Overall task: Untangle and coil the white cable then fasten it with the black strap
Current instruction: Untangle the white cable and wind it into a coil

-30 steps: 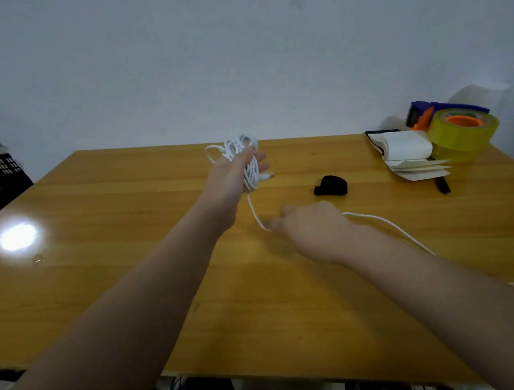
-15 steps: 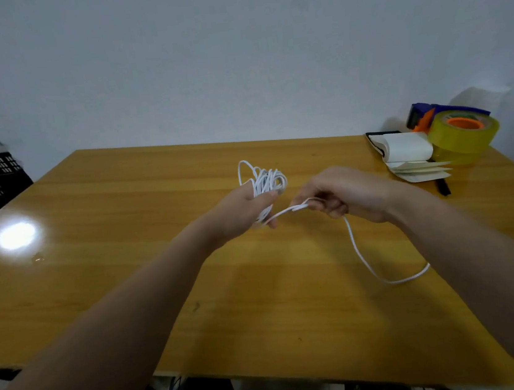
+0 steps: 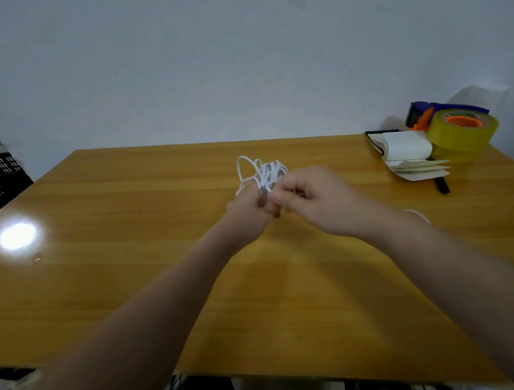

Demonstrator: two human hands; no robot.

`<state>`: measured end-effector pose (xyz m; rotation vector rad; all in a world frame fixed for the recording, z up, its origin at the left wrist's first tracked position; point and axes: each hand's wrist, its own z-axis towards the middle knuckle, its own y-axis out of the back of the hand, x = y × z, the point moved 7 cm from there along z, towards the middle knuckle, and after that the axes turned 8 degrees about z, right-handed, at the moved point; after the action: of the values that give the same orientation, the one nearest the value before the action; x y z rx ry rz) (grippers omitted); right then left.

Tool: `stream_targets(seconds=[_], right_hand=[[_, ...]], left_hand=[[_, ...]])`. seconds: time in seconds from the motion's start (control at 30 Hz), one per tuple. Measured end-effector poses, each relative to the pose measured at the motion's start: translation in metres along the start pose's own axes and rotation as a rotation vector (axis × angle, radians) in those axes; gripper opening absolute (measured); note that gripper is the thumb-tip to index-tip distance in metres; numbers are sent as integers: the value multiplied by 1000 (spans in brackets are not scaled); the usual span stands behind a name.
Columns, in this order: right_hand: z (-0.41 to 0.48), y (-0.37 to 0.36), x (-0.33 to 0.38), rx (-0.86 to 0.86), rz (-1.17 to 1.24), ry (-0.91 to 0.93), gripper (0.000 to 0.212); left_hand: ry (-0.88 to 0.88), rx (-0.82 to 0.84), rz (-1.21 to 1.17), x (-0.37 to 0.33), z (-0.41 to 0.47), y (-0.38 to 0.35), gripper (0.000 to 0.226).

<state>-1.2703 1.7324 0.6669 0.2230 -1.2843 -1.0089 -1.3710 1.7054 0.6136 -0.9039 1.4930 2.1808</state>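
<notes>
Coiling's the step in hand, I'd say: the left hand (image 3: 246,212) grips the bunched white cable (image 3: 265,171) mid-frame over the table (image 3: 129,275), and the right hand (image 3: 318,200) pinches a strand hard against it. Next: wind in the slack, then find the strap, which is out of sight. One cable, two hands, one tape roll (image 3: 464,137).

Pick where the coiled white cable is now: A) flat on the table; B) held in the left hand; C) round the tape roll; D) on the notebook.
B: the left hand grips the cable, its loops standing above the table, the right hand pinching a strand.
</notes>
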Motion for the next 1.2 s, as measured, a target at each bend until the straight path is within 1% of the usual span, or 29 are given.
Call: stream_targets(seconds=[0.07, 0.13, 0.17, 0.2, 0.27, 0.33, 0.4, 0.47, 0.57, 0.63, 0.7, 0.83, 0.9, 0.93, 1.0, 1.07, 1.13, 1.2], right_hand=[[7, 15, 9, -72, -51, 65, 26], [12, 34, 6, -148, -133, 68, 25], [14, 42, 1, -173, -168, 52, 24], [14, 50, -7, -194, -192, 28, 23], [11, 60, -27, -237, -215, -40, 25], [5, 65, -47, -276, -229, -113, 33], [1, 66, -64, -283, -235, -185, 46], [-4, 63, -76, -263, -210, -214, 50], [-16, 56, -89, -203, -163, -266, 40], [-19, 44, -94, -150, -119, -301, 35], [-16, 30, -96, -95, -149, -338, 34], [-8, 1, -106, 60, -199, -426, 27], [-10, -10, -104, 146, -252, -462, 33], [-12, -16, -100, 193, -321, -454, 39], [-15, -29, -90, 285, -505, -381, 47], [-17, -40, -84, 317, -598, -299, 50], [-14, -42, -80, 299, -586, -250, 48], [-11, -40, -71, 309, -483, -210, 36]], left_hand=[[2, 94, -48, -6, -9, -9, 55], [50, 205, -168, -12, -16, -16, 79], [78, 239, -218, -16, -20, -16, 83], [93, 244, -262, -17, -21, -15, 77], [97, 234, -368, -20, -22, -8, 55], [99, 261, -458, -19, -21, -4, 44], [102, 263, -539, -18, -20, -2, 42], [127, 202, -728, -17, -16, 6, 40], [224, 79, -1037, -11, -7, 20, 44], [257, 58, -1144, -11, -1, 21, 43], [274, 53, -1200, -15, 1, 16, 39], [221, 73, -1140, -30, 3, 10, 29], [239, 65, -1141, -34, 3, 9, 36], [248, 50, -1133, -34, 6, 10, 37], [264, -3, -1094, -26, 13, 15, 34], [304, -76, -1034, -11, 21, 21, 35], [365, -136, -940, 4, 26, 24, 27], [436, -196, -769, 20, 25, 25, 16]])
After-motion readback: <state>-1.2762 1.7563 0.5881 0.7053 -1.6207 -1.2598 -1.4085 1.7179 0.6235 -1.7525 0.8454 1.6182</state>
